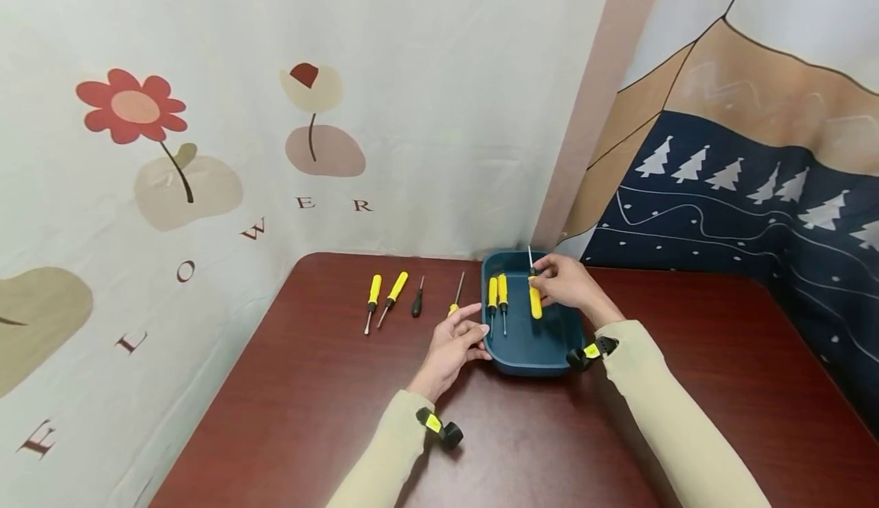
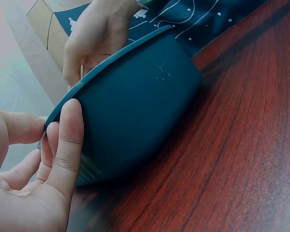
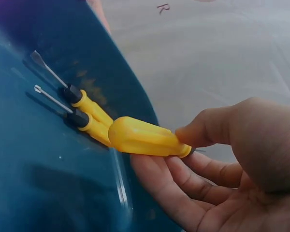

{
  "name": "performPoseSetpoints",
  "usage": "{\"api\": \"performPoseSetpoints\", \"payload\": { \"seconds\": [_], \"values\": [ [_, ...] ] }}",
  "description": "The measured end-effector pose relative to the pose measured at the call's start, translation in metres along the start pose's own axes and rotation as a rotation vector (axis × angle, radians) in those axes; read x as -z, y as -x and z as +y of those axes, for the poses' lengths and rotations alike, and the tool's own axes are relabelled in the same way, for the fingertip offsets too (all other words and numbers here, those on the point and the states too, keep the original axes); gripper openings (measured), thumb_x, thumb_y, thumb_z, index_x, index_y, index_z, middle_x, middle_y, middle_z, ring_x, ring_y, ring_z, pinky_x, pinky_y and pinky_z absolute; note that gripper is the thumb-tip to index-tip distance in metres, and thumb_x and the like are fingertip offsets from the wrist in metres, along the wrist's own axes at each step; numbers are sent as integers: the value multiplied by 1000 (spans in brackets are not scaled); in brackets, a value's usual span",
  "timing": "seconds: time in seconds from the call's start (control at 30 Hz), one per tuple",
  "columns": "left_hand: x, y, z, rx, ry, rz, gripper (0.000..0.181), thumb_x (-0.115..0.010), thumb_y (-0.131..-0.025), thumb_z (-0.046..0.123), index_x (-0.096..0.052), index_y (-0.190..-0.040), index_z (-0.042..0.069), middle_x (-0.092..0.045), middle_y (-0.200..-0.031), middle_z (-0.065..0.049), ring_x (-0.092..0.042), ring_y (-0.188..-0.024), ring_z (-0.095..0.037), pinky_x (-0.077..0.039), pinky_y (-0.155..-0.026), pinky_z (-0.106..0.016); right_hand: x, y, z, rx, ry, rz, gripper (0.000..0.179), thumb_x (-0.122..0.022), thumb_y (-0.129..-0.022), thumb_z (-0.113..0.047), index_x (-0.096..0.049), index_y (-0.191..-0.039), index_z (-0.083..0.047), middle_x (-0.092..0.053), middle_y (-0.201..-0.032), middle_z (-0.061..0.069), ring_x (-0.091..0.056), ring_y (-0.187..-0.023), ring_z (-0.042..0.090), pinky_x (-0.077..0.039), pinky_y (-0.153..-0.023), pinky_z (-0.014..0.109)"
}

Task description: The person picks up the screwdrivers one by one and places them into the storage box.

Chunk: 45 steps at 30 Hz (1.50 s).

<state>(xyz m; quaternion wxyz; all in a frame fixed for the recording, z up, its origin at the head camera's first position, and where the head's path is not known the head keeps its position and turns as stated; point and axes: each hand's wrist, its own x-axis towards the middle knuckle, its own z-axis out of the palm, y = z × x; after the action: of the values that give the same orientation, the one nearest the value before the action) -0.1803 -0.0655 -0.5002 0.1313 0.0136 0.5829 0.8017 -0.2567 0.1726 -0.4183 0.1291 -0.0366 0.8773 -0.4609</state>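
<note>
My left hand (image 1: 449, 349) pinches the left rim of a dark blue rectangular tray (image 1: 529, 368). In the left wrist view, thumb and fingers meet on the rim of the tray (image 2: 130, 106), which stands on the table. Over the tray, my right hand (image 1: 568, 285) grips a yellow-handled screwdriver (image 1: 535, 302) near the neck, its shaft pointing toward the wall. The right wrist view shows the handle's butt end (image 3: 123, 137) facing the camera. Inside the tray, along its left side, lie two yellow screwdrivers (image 3: 96, 106), one flat-tipped, with shafts toward me.
Left of the tray, two yellow screwdrivers (image 1: 374, 291) and a small dark-handled screwdriver (image 1: 417, 302) lie on the red-brown table (image 1: 309, 386). Another screwdriver (image 1: 460, 288) lies beyond my left hand, its handle partly hidden. Patterned cloth (image 1: 439, 111) hangs behind the table.
</note>
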Motion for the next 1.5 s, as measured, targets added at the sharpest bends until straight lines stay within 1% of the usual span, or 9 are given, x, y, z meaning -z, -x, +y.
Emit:
{"api": "performPoseSetpoints", "payload": {
  "seconds": [0.2, 0.33, 0.5, 0.77, 0.97, 1.07, 1.23, 1.33, 1.5],
  "values": [
    [1, -1, 1, -5, -9, -6, 53, -64, -99, 4, -49, -150, 7, -62, -88, 1, -61, -68, -11, -62, -64, -26, -2, -14, -4, -58, 6, -49, 40, -63, -100, -14, -53, -135, 2, -63, -115, 21, -73, -87, 22, -66, -78, 35],
    [1, -1, 1, 2, -14, -3, 52, -65, -99, 4, -50, -149, 8, -62, -88, 1, -60, -68, -11, -62, -64, -27, -4, -21, -6, -87, 16, -75, 40, -63, -100, -15, -53, -134, 3, -64, -115, 22, -73, -89, 22, -66, -78, 33],
    [2, -1, 0, 7, -13, -2, 53, -65, -99, 4, -49, -149, 8, -63, -88, 0, -60, -68, -11, -62, -64, -27, -9, -30, -7, -120, 48, -112, 37, -64, -99, -14, -56, -131, 4, -66, -114, 21, -73, -83, 19, -65, -75, 31],
    [3, -1, 0, 7, -10, -4, 53, -65, -99, 4, -49, -149, 8, -63, -88, -1, -61, -68, -11, -62, -64, -27, -16, -43, -5, -164, 88, -173, 31, -66, -99, -12, -62, -125, 4, -68, -100, 15, -70, -75, 16, -65, -72, 29],
    [2, -1, 0, 7, -7, -4, 53, -65, -99, 4, -49, -149, 8, -63, -88, 0, -60, -69, -11, -62, -64, -27, -22, -46, -2, -173, 118, -193, 30, -66, -99, -13, -64, -124, 4, -66, -102, 14, -70, -75, 16, -64, -71, 28],
    [2, -1, 0, 7, -7, -1, 52, -65, -99, 3, -50, -149, 8, -63, -88, 0, -60, -68, -11, -62, -64, -27, -24, -47, -2, -179, 133, -201, 26, -67, -98, -13, -66, -120, 3, -65, -100, 13, -69, -74, 16, -64, -70, 27],
    [2, 0, 0, 10, -5, 4, 52, -65, -99, 3, -50, -149, 8, -63, -87, 1, -60, -68, -11, -62, -63, -27, -27, -50, -2, -191, 155, -223, 15, -67, -98, -12, -72, -103, 1, -65, -89, 11, -69, -69, 14, -64, -68, 26],
    [2, 0, -1, 12, -6, 3, 52, -65, -99, 4, -50, -149, 8, -63, -87, 1, -61, -68, -11, -62, -63, -27, -29, -51, -2, -199, 168, -234, 14, -67, -99, -12, -72, -95, 0, -64, -85, 10, -69, -67, 14, -63, -68, 26],
    [3, 0, -1, 15, -10, 1, 52, -65, -100, 5, -50, -149, 9, -63, -88, 1, -61, -68, -11, -62, -64, -27, -31, -51, -3, -210, 180, -235, 14, -67, -99, -12, -72, -93, 0, -64, -84, 11, -69, -67, 15, -63, -69, 26]
  ]
}}
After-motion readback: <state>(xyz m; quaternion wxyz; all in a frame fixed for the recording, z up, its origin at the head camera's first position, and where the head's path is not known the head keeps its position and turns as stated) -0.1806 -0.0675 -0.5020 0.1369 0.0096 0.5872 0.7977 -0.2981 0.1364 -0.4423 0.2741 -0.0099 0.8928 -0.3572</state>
